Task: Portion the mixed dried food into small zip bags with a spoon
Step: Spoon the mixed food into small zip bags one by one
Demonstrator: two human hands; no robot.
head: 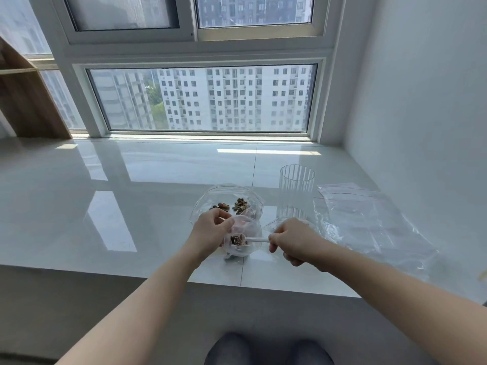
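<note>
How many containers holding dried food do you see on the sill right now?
2. The clear bowl sits just beyond the hands, with scattered food. The small zip bag is held open by the left hand, receiving a spoonful. The ribbed glass looks empty.

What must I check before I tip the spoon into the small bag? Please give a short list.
1. Bag mouth held open by left hand: ok.
2. Spoon gripped by right hand: ok.
3. Spoon bowl loaded with food and inside the mouth: ok.
4. Bag bottom supported on the sill: cannot tell.
5. Glass apart from right hand: ok.
6. How full the bag is: cannot tell.
</note>
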